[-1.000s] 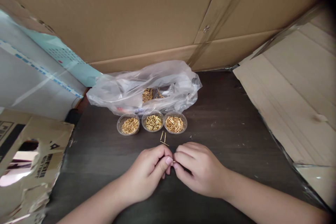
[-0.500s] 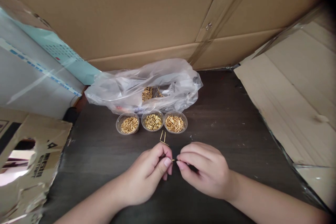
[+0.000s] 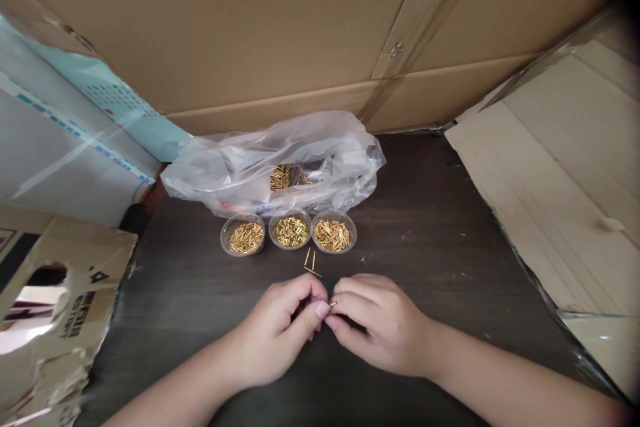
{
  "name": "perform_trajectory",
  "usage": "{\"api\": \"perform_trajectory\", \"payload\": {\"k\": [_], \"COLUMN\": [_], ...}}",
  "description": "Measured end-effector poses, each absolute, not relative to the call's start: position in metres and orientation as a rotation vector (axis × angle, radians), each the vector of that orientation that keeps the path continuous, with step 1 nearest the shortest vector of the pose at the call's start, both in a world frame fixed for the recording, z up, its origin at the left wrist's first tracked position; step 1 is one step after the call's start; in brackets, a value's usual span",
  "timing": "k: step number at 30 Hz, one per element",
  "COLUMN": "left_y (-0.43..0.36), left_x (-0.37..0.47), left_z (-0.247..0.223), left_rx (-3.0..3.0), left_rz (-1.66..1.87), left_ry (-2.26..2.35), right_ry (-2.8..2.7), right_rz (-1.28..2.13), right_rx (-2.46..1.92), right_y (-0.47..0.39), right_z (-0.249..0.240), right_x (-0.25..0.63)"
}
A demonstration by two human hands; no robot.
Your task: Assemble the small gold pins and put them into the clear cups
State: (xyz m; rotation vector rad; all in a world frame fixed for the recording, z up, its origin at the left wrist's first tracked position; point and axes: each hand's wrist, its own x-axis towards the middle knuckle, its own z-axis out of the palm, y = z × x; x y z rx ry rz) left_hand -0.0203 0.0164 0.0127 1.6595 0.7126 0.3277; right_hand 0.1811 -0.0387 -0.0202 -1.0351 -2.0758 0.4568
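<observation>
My left hand [image 3: 293, 323] pinches a small gold-coloured metal pin [image 3: 333, 305], whose end peeks out between thumb and forefinger. Close against it, the fingertips of my right hand [image 3: 377, 320] are closed at the same spot; whether they grip the pin or a second tiny part is hidden. Just beyond the hands lie a few loose gold pins [image 3: 313, 271] on the dark table [image 3: 200, 307]. Behind them stand three clear round cups in a row: the left cup [image 3: 225, 243], middle cup [image 3: 273, 235] and right cup [image 3: 354, 240], each holding many small gold pieces.
A crumpled clear plastic bag [image 3: 220, 173] with more gold pins inside lies behind the cups. Cardboard walls rise at the back [image 3: 250, 33] and right [image 3: 560, 167]. A torn cardboard flap [image 3: 95, 320] stands at the left. Small bits [image 3: 364, 261] lie on the table.
My right hand has moved left, closing the small gap to my left hand, so the fingertips now meet around the pin. My left hand has barely moved.
</observation>
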Motion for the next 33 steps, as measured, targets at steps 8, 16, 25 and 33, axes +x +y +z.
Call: {"api": "perform_trajectory", "payload": {"k": [8, 16, 25, 33], "left_y": [0.016, 0.015, 0.016, 0.016], "left_x": [-0.018, -0.02, -0.02, -0.019], "left_z": [0.013, 0.014, 0.011, 0.013], "left_rx": [1.743, 1.772, 1.787, 1.865], "left_rz": [0.336, 0.33, 0.327, 0.288], "left_ry": [0.745, 0.716, 0.695, 0.693], "right_ry": [-2.048, -1.788, -1.84, -1.721], "right_rz": [0.38, 0.392, 0.565, 0.71], "right_rx": [-1.107, -1.01, -1.011, -1.003], "right_y": [-0.039, -0.039, -0.04, -0.044], "right_z": [-0.02, -0.014, -0.011, -0.007], "right_x": [0.181, 0.187, 0.187, 0.181]}}
